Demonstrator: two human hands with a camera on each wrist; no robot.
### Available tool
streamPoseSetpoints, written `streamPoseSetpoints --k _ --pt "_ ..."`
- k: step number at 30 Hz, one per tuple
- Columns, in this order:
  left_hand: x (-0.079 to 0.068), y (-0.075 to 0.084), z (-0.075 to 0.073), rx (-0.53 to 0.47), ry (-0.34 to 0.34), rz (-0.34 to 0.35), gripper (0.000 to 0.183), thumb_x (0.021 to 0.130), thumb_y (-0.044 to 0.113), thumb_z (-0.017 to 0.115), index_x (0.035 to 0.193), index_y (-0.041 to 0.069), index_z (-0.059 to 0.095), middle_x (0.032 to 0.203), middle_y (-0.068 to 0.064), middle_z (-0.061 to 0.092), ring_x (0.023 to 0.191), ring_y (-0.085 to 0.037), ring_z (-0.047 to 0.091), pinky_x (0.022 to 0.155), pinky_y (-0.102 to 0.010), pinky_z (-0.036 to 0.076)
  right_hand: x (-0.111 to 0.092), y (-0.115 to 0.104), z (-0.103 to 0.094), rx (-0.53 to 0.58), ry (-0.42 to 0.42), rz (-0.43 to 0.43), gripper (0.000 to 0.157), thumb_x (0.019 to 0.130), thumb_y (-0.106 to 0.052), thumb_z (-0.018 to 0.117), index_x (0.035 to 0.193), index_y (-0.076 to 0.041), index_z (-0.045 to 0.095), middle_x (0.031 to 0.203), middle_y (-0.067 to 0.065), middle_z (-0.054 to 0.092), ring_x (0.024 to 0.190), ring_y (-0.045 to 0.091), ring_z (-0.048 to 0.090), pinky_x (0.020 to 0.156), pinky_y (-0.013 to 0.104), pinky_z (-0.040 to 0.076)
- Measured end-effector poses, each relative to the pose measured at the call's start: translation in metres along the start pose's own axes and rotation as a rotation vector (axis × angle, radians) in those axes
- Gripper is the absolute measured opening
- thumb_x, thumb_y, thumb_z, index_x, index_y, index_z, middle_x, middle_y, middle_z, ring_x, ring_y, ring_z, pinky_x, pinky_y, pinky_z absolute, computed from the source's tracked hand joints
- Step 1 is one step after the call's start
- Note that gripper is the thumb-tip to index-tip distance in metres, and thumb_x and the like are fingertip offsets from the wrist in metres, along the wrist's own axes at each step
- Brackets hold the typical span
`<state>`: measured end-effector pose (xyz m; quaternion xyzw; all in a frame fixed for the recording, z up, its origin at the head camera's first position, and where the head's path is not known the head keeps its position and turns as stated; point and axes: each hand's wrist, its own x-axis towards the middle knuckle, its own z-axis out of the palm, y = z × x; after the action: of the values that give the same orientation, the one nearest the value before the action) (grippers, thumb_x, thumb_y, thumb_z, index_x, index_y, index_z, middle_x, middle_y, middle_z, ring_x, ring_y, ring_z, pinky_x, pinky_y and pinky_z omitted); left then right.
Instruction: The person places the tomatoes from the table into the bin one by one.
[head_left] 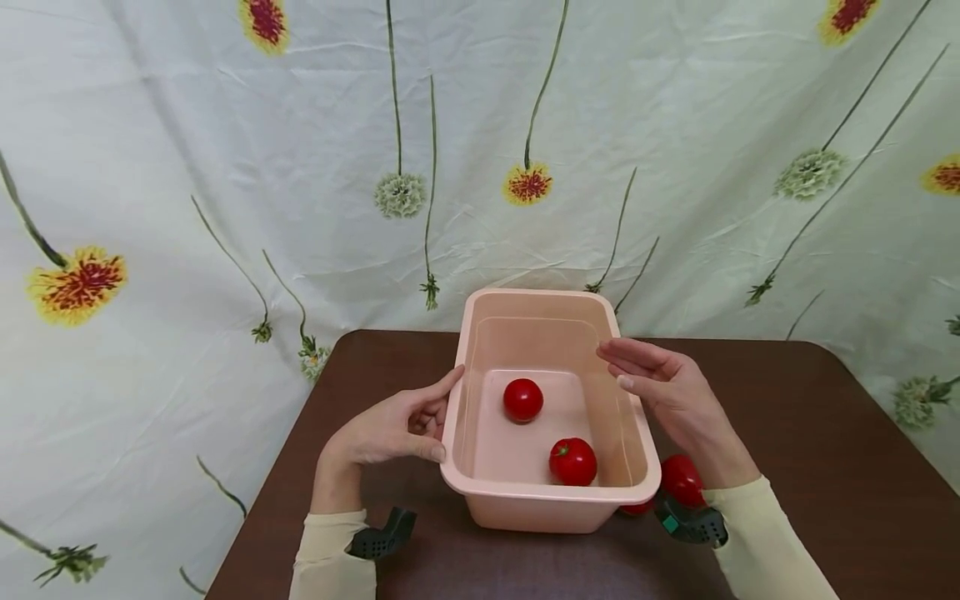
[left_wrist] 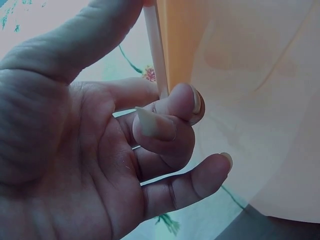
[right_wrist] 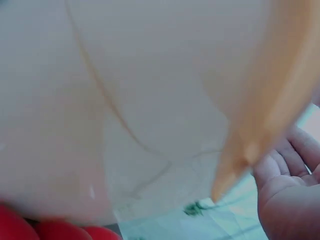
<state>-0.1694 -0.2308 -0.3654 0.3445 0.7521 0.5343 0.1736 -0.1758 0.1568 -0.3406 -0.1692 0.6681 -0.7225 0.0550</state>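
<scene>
A pale pink plastic tub point(head_left: 551, 490) stands in the middle of the head view, and two red tomatoes lie apart inside it. The nearer tomato point(head_left: 573, 462) shows a green stem; the farther one point(head_left: 522, 400) looks smooth and round. At the tub's left rim, my left hand point(head_left: 386, 429) holds on with thumb and index finger, while the other fingers point(left_wrist: 165, 135) bend loosely beside the wall in the left wrist view. My right hand point(head_left: 675, 396) is at the right rim, its fingers straight and together; whether they touch the rim I cannot tell.
Red tomato-like things point(head_left: 681, 479) lie on the dark brown table point(head_left: 810, 450) right of the tub, partly hidden by my right wrist and the tub. Several red shapes point(right_wrist: 60, 231) show at the right wrist view's bottom. A flowered cloth point(head_left: 480, 233) hangs behind the table.
</scene>
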Motion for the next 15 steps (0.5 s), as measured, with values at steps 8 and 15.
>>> streamPoseSetpoints --k 8,15 --pt "0.0 -0.002 -0.001 0.006 -0.002 0.023 0.1 0.08 0.031 0.08 0.156 0.009 0.019 0.087 -0.026 0.051 0.074 -0.009 0.051 0.064 -0.023 0.047 -0.033 0.009 -0.03 0.071 0.07 -0.155 0.044 0.093 0.013 0.05 0.136 0.008 0.049 0.127 0.001 0.067 0.118 0.015 0.063 0.096 0.024 0.05" --pt "0.001 -0.004 0.0 -0.006 -0.006 0.027 0.099 0.08 0.029 0.08 0.156 0.011 0.019 0.086 -0.019 0.053 0.074 -0.008 0.051 0.064 -0.022 0.047 -0.05 0.029 -0.062 0.056 0.001 -0.129 0.047 0.093 0.015 0.046 0.139 0.008 0.044 0.13 0.0 0.065 0.122 0.012 0.06 0.098 0.024 0.048"
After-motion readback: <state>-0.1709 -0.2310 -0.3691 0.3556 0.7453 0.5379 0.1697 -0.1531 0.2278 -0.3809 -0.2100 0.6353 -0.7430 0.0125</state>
